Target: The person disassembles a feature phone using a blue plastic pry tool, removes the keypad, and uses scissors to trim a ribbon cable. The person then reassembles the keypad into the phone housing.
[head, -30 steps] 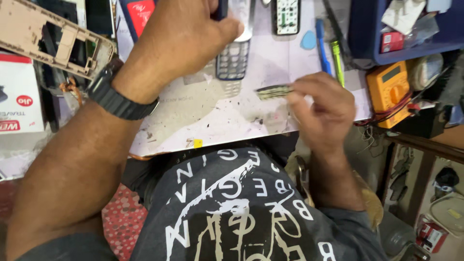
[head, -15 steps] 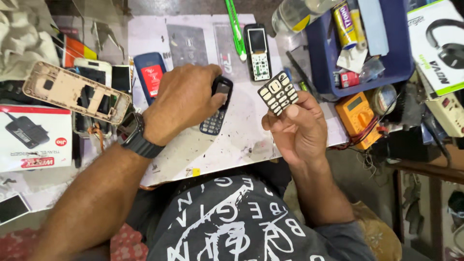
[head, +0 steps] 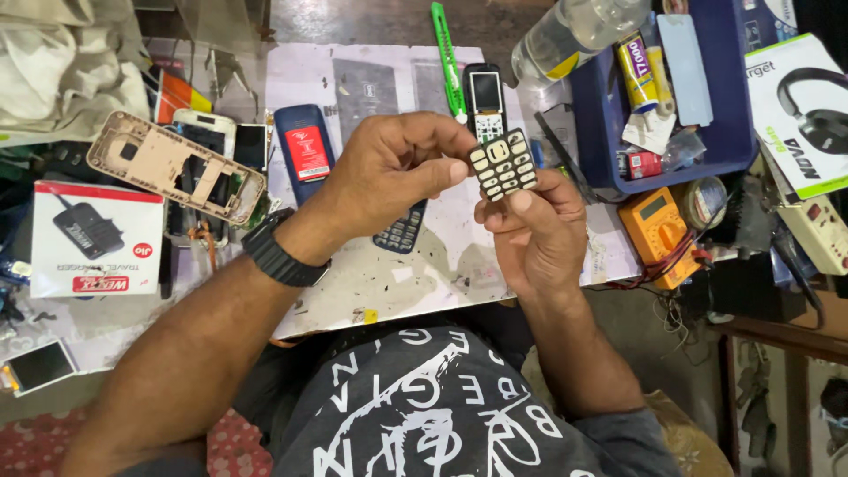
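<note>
Fingers of both hands, left hand (head: 389, 177) and right hand (head: 534, 231), pinching the keypad (head: 502, 163).

Keypad (head: 502, 164) between both hands — above the mat (head: 424, 274), tray (head: 609, 132) to its right.

My left hand (head: 384, 172): bare, no rings. Black chunky plastic wristwatch with ribbed strap (head: 278, 252) on left wrist. My right hand (head: 534, 230): bare, no watch, no rings. Both forearms uncovered, no sleeves over them. Dark grey short-sleeved cotton T-shirt with large white block lettering and brush-stroke print (head: 424, 411) on my chest; short sleeve edge shows near right elbow.
</note>
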